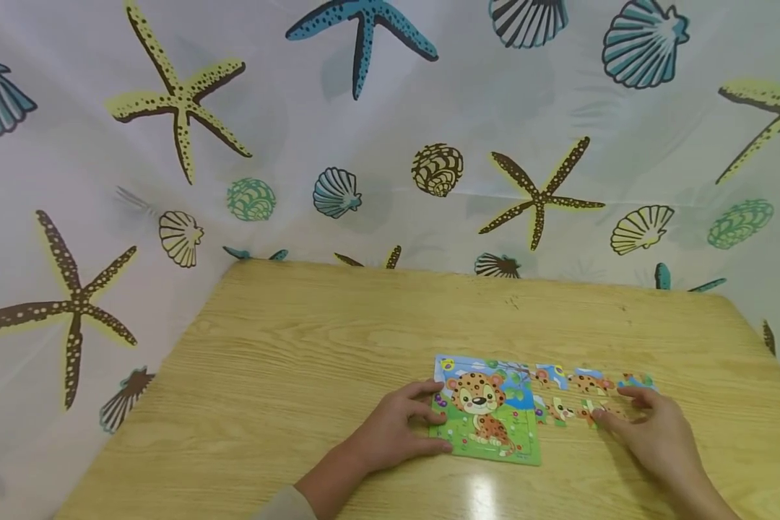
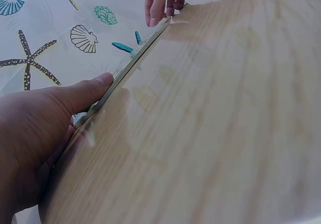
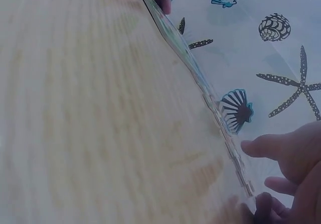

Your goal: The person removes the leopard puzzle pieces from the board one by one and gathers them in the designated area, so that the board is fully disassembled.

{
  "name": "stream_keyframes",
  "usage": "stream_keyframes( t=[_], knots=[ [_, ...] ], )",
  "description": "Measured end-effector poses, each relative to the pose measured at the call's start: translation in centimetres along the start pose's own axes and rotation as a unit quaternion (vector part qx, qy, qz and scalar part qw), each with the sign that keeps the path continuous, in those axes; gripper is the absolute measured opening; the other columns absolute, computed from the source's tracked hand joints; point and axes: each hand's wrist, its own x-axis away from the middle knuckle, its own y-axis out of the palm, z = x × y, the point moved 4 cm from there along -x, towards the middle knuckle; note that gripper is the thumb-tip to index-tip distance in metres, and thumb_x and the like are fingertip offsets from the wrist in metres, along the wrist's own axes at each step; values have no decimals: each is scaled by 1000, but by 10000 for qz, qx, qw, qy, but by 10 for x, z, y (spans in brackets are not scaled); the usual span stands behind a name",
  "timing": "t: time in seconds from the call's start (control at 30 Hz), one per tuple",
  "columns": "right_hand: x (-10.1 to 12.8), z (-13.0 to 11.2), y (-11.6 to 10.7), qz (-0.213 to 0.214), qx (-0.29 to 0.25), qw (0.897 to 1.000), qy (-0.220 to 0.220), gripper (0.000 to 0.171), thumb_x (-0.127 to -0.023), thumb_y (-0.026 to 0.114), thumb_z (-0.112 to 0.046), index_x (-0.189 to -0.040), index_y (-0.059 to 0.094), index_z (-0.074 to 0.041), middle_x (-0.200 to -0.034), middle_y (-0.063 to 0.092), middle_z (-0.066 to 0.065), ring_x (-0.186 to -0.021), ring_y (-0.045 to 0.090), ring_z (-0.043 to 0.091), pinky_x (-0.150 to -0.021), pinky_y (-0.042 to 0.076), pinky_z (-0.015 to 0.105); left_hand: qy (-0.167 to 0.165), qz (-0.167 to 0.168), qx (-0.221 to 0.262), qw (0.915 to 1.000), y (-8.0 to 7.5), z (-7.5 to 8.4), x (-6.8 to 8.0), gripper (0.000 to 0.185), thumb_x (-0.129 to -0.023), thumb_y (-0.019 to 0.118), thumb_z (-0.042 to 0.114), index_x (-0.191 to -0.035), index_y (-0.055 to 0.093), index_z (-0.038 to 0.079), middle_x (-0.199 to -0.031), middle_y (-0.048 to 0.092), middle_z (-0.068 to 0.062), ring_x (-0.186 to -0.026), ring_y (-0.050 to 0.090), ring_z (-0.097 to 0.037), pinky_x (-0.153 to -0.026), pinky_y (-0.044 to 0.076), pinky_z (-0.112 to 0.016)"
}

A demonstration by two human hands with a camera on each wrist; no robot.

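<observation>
A square jigsaw puzzle board [image 1: 523, 437] with a cartoon leopard cub lies flat on the wooden table, its picture appearing whole. My left hand [image 1: 399, 426] rests on the board's left side, fingers spread and thumb near the lower left corner. In the left wrist view the left thumb [image 2: 93, 91] lies along the board's edge. Right of the board sit loose puzzle pieces [image 1: 588, 380] in two rough rows. My right hand [image 1: 663, 433] reaches over the right end of these rows, thumb and forefinger extended and touching pieces. The right wrist view shows the right hand [image 3: 296, 158] beside the pieces' edges.
The light wooden table [image 1: 286, 347] stretches left of and behind the board. A white cloth [image 1: 377, 217] printed with starfish and shells hangs along the table's back and sides. Light reflects off the tabletop at the front.
</observation>
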Motion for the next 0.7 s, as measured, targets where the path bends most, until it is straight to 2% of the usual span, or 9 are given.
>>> stream_keyframes(
  t=[0.17,0.37,0.57,0.7],
  knots=[
    [5,-9,-1,16,-237,9996,123,79,-88,68,-59,-141,50,-2,-137,48,32,-109,64,43,-73,59,37,-18,3,-126,9999,1,2,0,41,-75,87,36,-105,77,10,-149,51,-5,-138,50,-31,-117,40,-46],
    [8,-40,10,-239,-602,9974,-318,62,-92,70,-44,-139,53,-6,-123,58,19,-104,69,33,-69,58,26,26,45,-191,9998,-2,3,-1,41,-75,88,35,-105,77,9,-149,51,-6,-138,50,-31,-117,40,-44],
    [6,-63,29,-918,-1328,9849,-632,54,-93,72,-24,-137,54,1,-107,65,15,-81,74,20,-65,61,25,10,22,-174,9998,-1,3,0,41,-75,88,34,-105,77,8,-149,51,-7,-137,51,-32,-116,41,-45],
    [5,-73,39,-1297,-1673,9755,-600,52,-93,72,-17,-136,54,5,-102,67,15,-76,74,21,-68,63,28,44,25,-138,9999,-1,4,1,40,-75,88,32,-105,77,8,-149,52,-8,-136,52,-32,-115,42,-43]
  ],
)
